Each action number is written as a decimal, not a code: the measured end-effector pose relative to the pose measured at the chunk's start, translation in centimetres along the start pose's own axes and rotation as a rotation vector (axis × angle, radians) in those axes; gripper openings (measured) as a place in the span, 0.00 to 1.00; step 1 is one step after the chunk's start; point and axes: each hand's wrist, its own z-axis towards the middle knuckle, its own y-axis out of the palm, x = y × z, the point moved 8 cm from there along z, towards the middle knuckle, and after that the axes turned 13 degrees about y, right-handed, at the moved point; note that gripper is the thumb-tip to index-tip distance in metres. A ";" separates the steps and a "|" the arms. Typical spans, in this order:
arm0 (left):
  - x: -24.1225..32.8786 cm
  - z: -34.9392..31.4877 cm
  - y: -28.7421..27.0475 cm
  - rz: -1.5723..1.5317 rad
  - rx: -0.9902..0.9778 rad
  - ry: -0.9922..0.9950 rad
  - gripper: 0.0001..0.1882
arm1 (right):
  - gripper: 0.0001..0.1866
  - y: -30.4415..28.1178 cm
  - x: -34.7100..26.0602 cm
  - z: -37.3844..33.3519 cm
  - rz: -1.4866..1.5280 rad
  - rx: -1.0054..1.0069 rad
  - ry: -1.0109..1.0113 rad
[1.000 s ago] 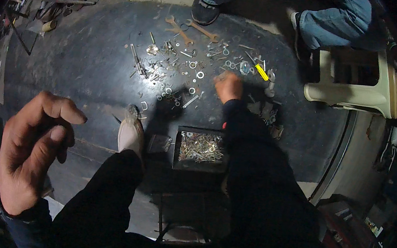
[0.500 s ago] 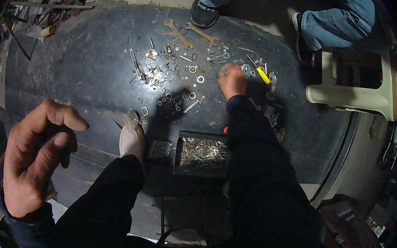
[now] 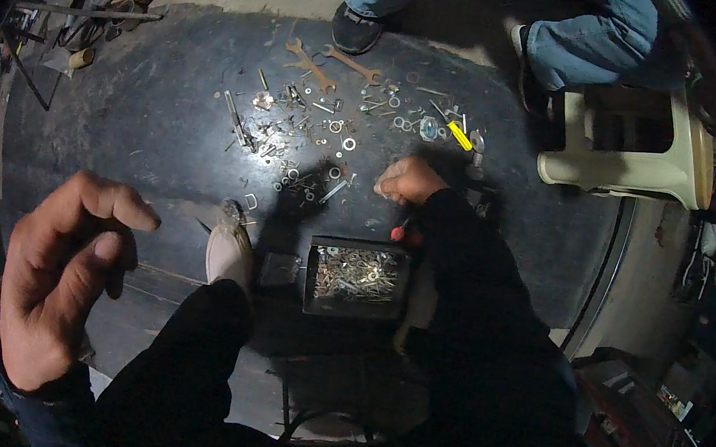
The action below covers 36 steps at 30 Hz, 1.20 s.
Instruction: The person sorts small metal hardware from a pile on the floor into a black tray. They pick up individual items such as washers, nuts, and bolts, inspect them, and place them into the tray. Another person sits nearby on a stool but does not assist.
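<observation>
My right hand (image 3: 409,181) is over the dark mat (image 3: 190,72), beyond a black box (image 3: 354,314) of mixed screws, nuts and washers. Its fingers are bent together, and whatever they hold, if anything, is hidden. Scattered metal pieces lie to its left, among them a washer (image 3: 349,144) and a bolt (image 3: 334,191). Farther off lie a yellow-handled screwdriver (image 3: 460,135) and two rusty open-ended wrenches, one of them this right-hand wrench (image 3: 352,64). My left hand (image 3: 70,270) hangs raised at the left, fingers loosely curled, thumb apart from the index finger, nothing visible between them.
A pale plastic stool (image 3: 619,180) lies on its side at the right. Another person's shoe (image 3: 356,31) and jeans are at the far edge. My shod foot (image 3: 228,255) stands left of the box. A red round thing (image 3: 397,234) sits near the box's far right corner.
My right hand has drawn back toward me from beside the screwdriver, nearer the box. My left hand keeps its curled pose. The view has shifted slightly.
</observation>
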 end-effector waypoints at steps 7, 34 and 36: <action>1.5 -1.6 0.3 0.027 0.035 0.012 0.12 | 0.11 9.2 -0.4 -6.1 -0.319 -0.578 0.115; -1.9 -0.2 -0.8 0.006 0.024 -0.087 0.11 | 0.05 -7.0 -3.4 2.1 -0.289 1.118 -0.204; -2.1 0.1 -0.7 0.027 0.028 -0.082 0.12 | 0.06 -7.2 -3.3 2.4 -0.301 1.098 -0.195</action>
